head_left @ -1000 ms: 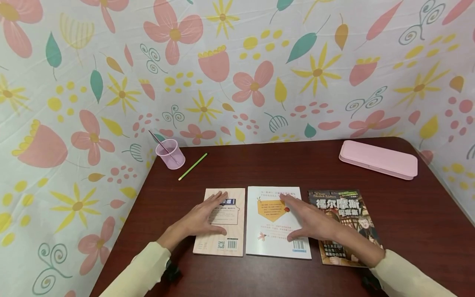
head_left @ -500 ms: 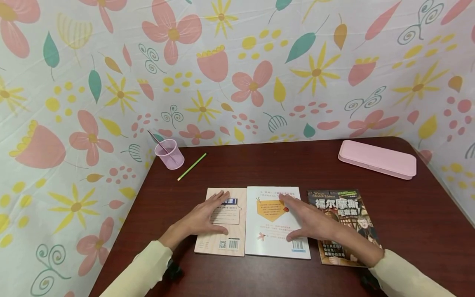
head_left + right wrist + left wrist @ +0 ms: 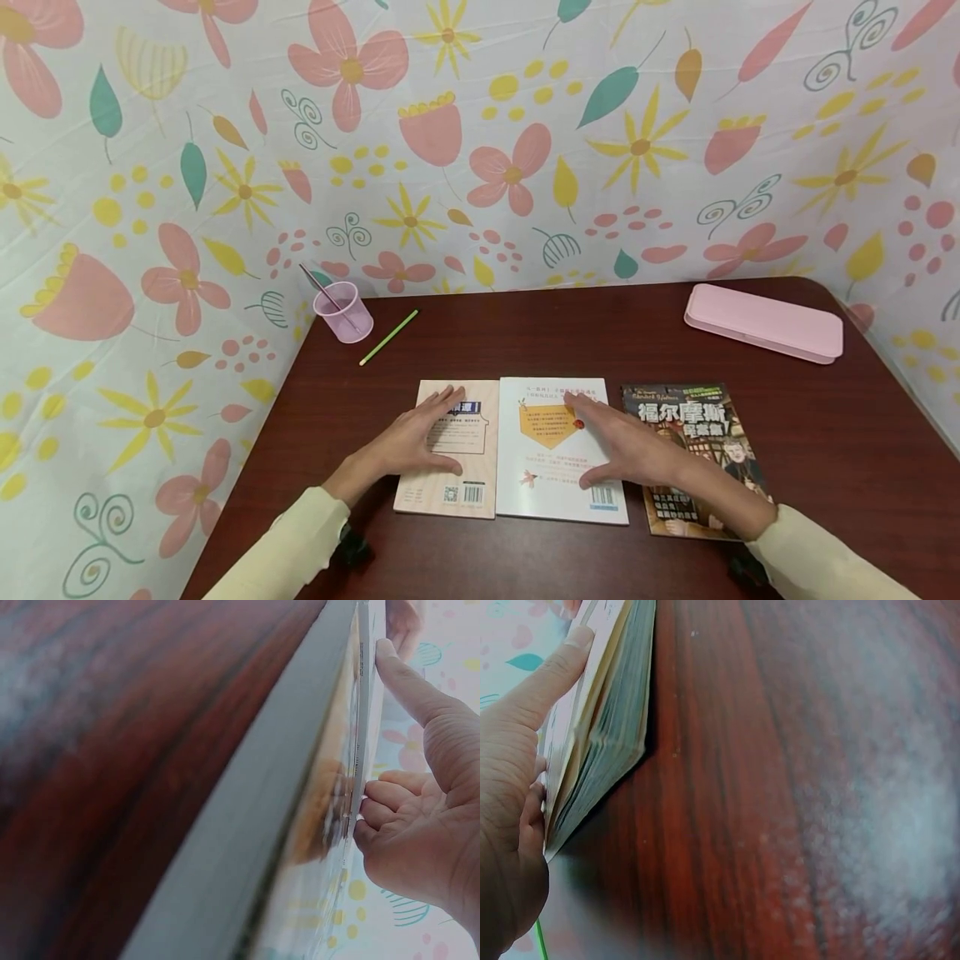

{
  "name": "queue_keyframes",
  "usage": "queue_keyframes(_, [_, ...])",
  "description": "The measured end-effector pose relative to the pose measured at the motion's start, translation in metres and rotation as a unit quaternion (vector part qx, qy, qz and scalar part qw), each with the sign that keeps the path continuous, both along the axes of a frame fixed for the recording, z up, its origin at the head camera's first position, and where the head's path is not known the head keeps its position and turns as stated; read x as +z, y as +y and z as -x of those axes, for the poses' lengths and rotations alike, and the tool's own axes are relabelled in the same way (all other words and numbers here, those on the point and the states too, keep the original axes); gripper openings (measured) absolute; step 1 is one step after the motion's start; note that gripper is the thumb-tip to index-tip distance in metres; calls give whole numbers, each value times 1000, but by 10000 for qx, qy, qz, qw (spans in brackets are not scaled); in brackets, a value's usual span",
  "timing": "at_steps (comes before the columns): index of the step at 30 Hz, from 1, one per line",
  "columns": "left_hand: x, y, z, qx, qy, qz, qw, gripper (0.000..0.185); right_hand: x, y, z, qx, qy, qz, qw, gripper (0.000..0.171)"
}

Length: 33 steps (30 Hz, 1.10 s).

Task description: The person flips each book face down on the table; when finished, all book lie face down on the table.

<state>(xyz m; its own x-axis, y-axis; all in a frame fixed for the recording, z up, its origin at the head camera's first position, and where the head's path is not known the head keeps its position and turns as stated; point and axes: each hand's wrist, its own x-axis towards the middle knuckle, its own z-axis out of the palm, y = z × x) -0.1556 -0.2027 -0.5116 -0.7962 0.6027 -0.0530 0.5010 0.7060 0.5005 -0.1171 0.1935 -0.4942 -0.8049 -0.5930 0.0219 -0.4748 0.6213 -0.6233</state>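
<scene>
Desk (image 3: 570, 333) of dark red wood fills the lower half of the head view, backed by a flowered cloth (image 3: 480, 125) at 12 o'clock. Three books lie in a row near the 6 o'clock edge, the first two edge to edge, the third just beside: a peach book (image 3: 480, 467) at 7 o'clock, a white book (image 3: 551, 492) at the centre, and a dark comic-cover book (image 3: 708, 425) at 5 o'clock. A pink pencil case (image 3: 763, 322) sits closed at 2 o'clock, well apart from the books.

The left hand (image 3: 416, 437) rests flat on the peach book, its grip spread, fingers straight and thumb along the near side; the left wrist view shows the thumb (image 3: 551, 675) lying on the cover. The right hand (image 3: 630, 450) lies across the white book, grip likewise spread, fingers extended toward 11 o'clock.

At 10 o'clock a pink cup (image 3: 343, 312) holds a thin stick, and a green pencil (image 3: 388, 337) lies just beside it.
</scene>
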Motion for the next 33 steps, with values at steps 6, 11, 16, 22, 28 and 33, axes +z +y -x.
queue_keyframes(6, [1,1,-1,8,-9,-38,10000,122,1,0,0,25,-9,-3,10000,125])
queue_keyframes(11, [1,1,0,-10,-20,-19,10000,122,1,0,0,9,-26,46,10000,125])
queue_keyframes(16, [3,-1,0,-44,-10,-15,10000,123,0,1,1,29,-24,82,10000,125])
queue_keyframes(22, [3,-4,-1,-52,39,-8,10000,124,-1,1,1,44,-80,102,9999,125])
queue_keyframes(28, [3,-7,-1,-55,30,-108,9999,124,0,2,-1,82,-52,129,9999,125])
queue_keyframes(33, [3,-9,-2,-39,-9,-108,9999,124,1,2,-2,72,-23,202,9998,124])
